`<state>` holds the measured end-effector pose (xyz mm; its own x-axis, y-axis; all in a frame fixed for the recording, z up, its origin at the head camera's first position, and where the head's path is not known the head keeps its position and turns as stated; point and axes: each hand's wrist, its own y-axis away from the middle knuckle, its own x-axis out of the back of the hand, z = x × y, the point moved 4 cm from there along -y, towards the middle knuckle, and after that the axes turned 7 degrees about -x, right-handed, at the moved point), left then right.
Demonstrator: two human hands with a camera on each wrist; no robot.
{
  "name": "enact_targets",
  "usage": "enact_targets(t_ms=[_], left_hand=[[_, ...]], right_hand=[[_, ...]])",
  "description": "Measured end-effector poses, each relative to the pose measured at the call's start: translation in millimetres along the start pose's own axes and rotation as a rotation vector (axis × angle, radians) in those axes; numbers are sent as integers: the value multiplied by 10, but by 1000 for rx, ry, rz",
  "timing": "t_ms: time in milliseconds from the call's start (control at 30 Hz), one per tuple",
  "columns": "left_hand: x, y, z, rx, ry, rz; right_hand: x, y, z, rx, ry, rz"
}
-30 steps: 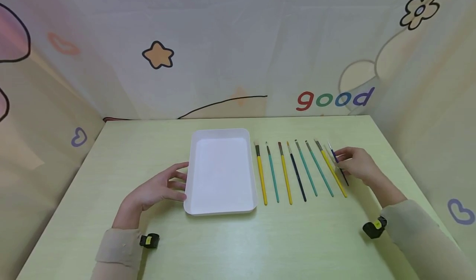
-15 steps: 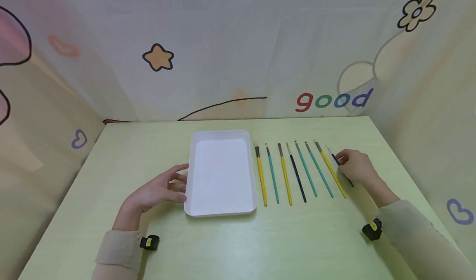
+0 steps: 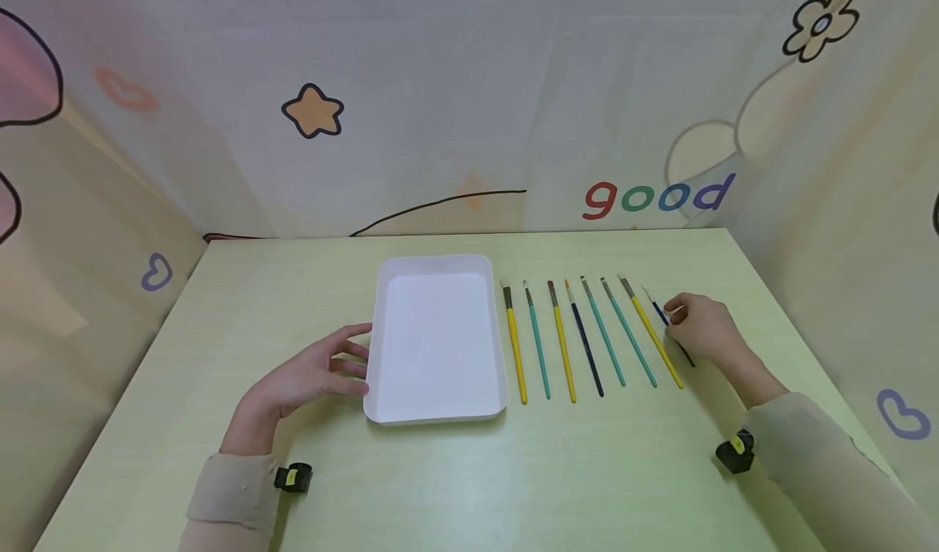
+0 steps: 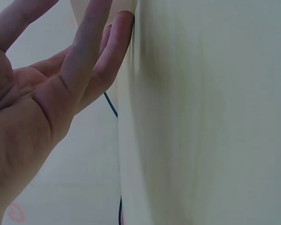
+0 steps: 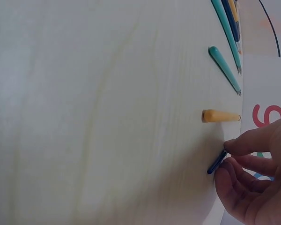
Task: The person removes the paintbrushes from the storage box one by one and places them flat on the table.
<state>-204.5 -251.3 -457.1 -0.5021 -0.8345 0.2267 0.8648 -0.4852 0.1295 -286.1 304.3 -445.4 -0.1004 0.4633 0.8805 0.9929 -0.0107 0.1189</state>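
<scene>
At the right end of a row of paintbrushes, my right hand (image 3: 706,328) pinches a thin dark blue paintbrush (image 3: 685,355) between thumb and fingers. Its pale tip points to the back left, and the hand covers part of its handle. The right wrist view shows the handle end (image 5: 216,164) of this brush sticking out below the fingertips, low over the table. My left hand (image 3: 311,373) has its fingers spread at the left side of a white rectangular tray (image 3: 372,348), fingertips touching its edge. Nothing lies in the tray.
Several brushes lie side by side right of the tray, among them a yellow one (image 3: 516,348), a teal one (image 3: 539,348) and a black one (image 3: 587,348). Another yellow brush (image 3: 655,336) lies just left of my right hand. A printed cloth (image 3: 440,87) stands behind the table.
My right hand has shifted slightly, and the dark blue brush has turned a little, its tip moving left and its handle end right. The left hand and tray have stayed put.
</scene>
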Motion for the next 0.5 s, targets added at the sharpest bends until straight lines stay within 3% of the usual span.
enact_targets(t_ms=[333, 500], left_hand=[[99, 75, 47, -16, -45, 84], [180, 105, 88, -26, -234, 185]], right_hand=[[17, 18, -24, -8, 23, -13], [51, 35, -58, 5, 26, -14]])
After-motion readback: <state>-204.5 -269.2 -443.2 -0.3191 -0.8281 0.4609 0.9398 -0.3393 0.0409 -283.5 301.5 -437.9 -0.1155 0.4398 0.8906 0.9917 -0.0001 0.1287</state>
